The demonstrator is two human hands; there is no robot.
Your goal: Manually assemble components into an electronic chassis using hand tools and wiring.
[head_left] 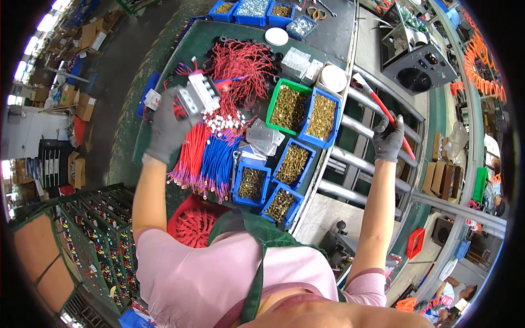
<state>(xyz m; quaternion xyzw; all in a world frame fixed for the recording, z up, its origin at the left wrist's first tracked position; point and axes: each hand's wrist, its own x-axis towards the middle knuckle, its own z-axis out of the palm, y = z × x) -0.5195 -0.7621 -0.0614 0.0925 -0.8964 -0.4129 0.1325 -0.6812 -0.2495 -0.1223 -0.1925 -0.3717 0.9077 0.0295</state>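
In a grey glove, my left hand point(168, 128) is closed round a white-and-grey block with metal parts point(198, 97), held above the left side of the green bench. Below it lie bundles of red wires point(192, 147) and blue wires point(219, 161) with metal ends, beside a tangle of twisted red-and-black wires point(235, 68). My right hand point(389, 138), also gloved, grips a long red-handled brush point(377, 101) with a whitish end pointing away from me. It is over the metal rollers point(355, 124) to the right of the bench.
Blue bins of brass screws point(320, 117) and a green bin point(285, 106) stand mid-bench, beside clear plastic pieces point(263, 136). A dark box with a round fan opening point(420, 71) stands beyond the rollers. A red basket point(194, 221) is close to my body.
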